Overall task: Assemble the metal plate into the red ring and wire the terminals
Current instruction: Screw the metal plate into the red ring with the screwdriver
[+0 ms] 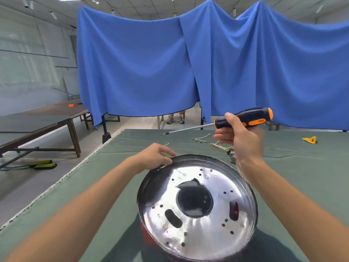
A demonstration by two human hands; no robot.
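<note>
Polished metal fills the lower middle of the view: the metal plate [197, 207], a shiny perforated disc with a large round central opening and several slots, is seen tilted toward the camera and seated over the red ring [149, 240], of which only a sliver of red shows under the plate's edge at about 7 o'clock and through a slot at about 3 o'clock. Whether the plate is fully home in the ring cannot be told, since most of the ring is hidden. The plate's rim at about 11 o'clock is pinched by the left hand [154, 156], its grip closed on the metal edge. A screwdriver [243, 119] with a black and orange handle is held aloft by the right hand [238, 138], the grip wrapped about the handle and the shaft pointing toward 9 o'clock, clear of the plate. On the green-covered table [302, 167], loose wires [203, 138] with terminal ends are lying beyond the plate at about 12 to 1 o'clock, apart from it; a small yellow object [309, 139] lies farther off at about 2 o'clock. The fitting of plate to ring is judged to be largely made or in hand, with fastening apparently to follow. No wire is seen attached to the plate, so the wiring of the terminals is judged to be wholly outstanding.
</note>
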